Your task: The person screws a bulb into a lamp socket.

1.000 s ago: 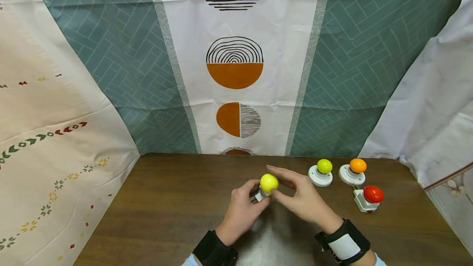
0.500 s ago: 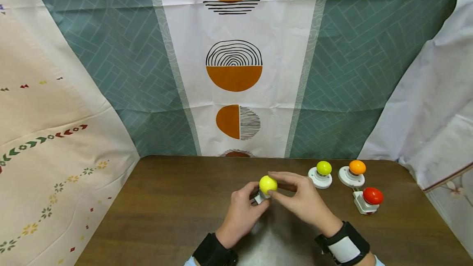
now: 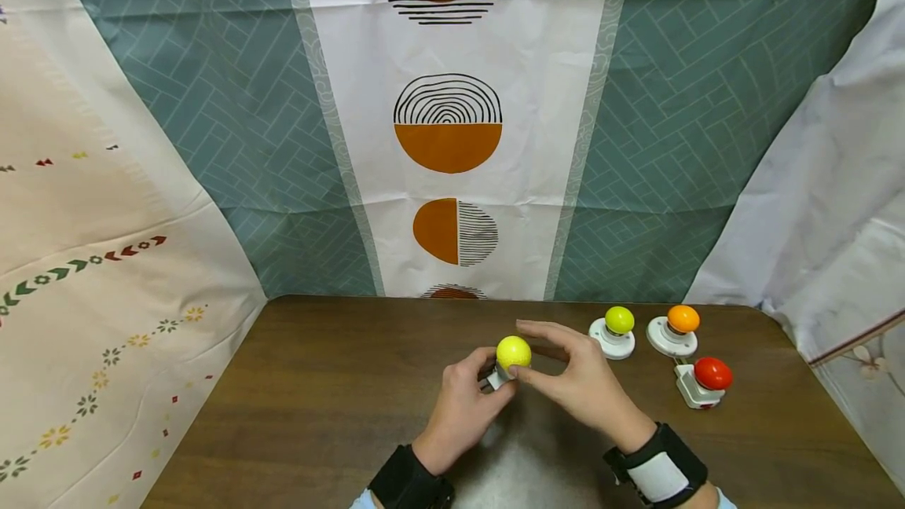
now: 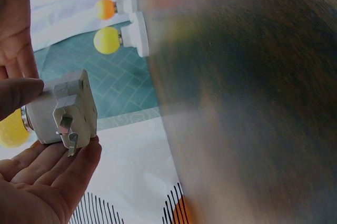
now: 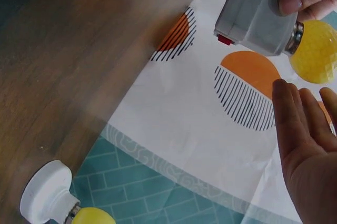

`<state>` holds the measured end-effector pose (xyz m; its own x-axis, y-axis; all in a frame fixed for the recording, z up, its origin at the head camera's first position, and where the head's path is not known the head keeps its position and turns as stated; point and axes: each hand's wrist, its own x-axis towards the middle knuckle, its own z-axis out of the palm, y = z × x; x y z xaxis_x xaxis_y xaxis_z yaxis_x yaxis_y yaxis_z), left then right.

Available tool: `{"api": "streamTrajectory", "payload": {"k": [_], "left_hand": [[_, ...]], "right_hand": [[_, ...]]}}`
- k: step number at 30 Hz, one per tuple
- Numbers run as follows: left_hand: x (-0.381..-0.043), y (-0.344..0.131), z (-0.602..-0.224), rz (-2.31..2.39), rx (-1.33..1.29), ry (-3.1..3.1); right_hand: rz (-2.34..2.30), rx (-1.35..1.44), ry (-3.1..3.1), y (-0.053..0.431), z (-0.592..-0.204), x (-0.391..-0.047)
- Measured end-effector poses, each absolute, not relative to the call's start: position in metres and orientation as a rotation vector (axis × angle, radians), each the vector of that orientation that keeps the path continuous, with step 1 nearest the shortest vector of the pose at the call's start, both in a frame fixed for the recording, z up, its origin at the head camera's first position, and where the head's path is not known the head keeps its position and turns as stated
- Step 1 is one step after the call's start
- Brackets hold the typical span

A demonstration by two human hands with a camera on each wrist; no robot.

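My left hand (image 3: 463, 403) grips a white plug-in lamp holder (image 4: 58, 108) between thumb and fingers, above the table. Metal plug prongs (image 4: 67, 129) show on its end in the left wrist view, and a red switch (image 5: 225, 39) in the right wrist view. A yellow bulb (image 3: 513, 352) with a faceted surface sits in the holder, its metal collar partly showing. Around the bulb's right side is my right hand (image 3: 580, 379), fingers extended. Its thumb tip overlaps the bulb's lower edge in the head view; contact is unclear. In the right wrist view its fingertips stand apart from the bulb.
On the brown table (image 3: 339, 415), at the back right, stand a yellow-green bulb (image 3: 619, 320) and an orange bulb (image 3: 683, 318) on round white bases. A red bulb (image 3: 713, 374) in a white plug-in holder lies in front of them. Patterned cloths (image 3: 452, 242) hang behind.
My right fingers first moved closer to the yellow bulb, then lifted slightly away from it. The left hand keeps its grip on the lamp holder. The head view shifted slightly.
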<state>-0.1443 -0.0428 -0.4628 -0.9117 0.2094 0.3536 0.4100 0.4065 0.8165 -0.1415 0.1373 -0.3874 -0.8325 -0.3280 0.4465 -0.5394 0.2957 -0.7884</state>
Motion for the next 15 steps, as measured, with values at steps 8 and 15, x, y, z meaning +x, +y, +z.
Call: {"api": "streamTrajectory", "payload": {"k": [8, 15], "left_hand": [[-0.144, -0.043, -0.460, -1.492, -0.550, -2.482], [-0.142, -0.042, -0.460, -1.490, -0.548, -2.505]], "right_hand": [[1.536, 0.913, -2.450, 0.143, -0.410, -0.156], [1.546, 0.962, -2.412, 0.145, -0.417, -0.159]]}}
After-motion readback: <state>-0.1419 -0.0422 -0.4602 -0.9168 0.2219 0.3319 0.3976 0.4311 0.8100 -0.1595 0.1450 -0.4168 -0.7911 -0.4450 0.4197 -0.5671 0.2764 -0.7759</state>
